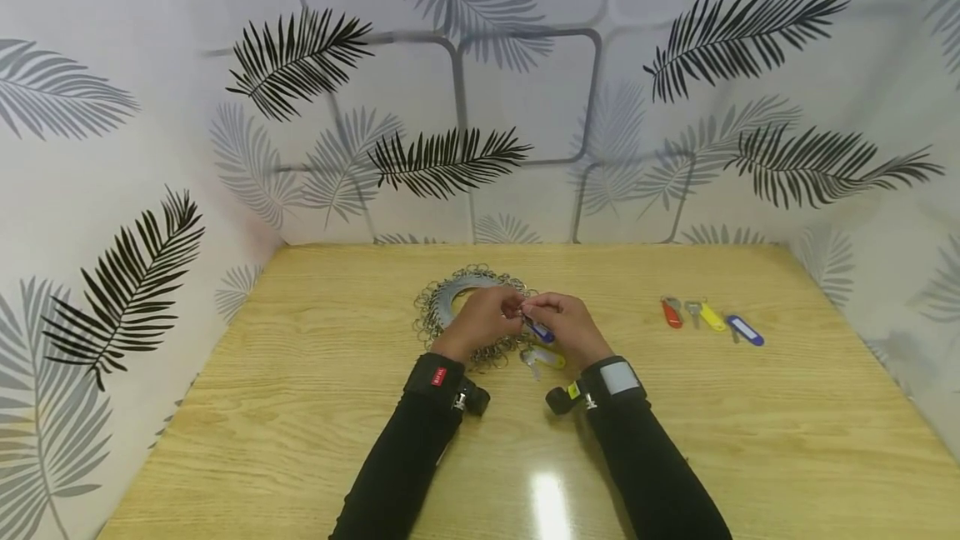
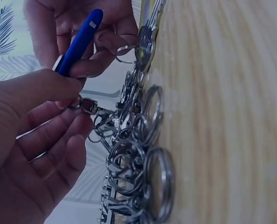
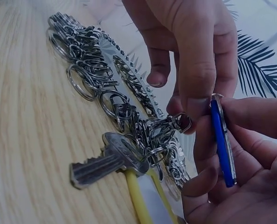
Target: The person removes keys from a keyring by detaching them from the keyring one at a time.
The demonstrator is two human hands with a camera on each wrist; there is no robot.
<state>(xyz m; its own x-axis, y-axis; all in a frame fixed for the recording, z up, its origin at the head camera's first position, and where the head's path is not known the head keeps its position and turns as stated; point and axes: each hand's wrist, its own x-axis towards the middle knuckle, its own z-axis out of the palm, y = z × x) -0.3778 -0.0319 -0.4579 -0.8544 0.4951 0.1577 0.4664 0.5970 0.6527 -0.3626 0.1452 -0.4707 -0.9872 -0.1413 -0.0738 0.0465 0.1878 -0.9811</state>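
Observation:
My right hand (image 1: pixel 566 325) pinches a blue key tag (image 3: pixel 222 144) near its ring end; a key lies flat along the tag. Opposite it, my left hand (image 1: pixel 483 317) pinches a small metal key ring at the tag's end, thumb and finger meeting right there. A swivel clasp (image 2: pixel 88 106) from the ring display is right at the left fingertips. Beneath the hands lies a round metal disc (image 1: pixel 448 294) edged with many clasps and split rings (image 2: pixel 159 184). Below the right hand, a yellow key tag (image 3: pixel 148 196) with a key (image 3: pixel 110 161) hangs at the disc's near edge, on the tabletop.
To the right on the wooden table (image 1: pixel 750 423) lie a red key tag (image 1: pixel 671 313), another yellow tag (image 1: pixel 711 317) and another blue tag (image 1: pixel 745 329), each with a key. A leaf-patterned wall covering (image 1: pixel 517 107) stands behind and at both sides.

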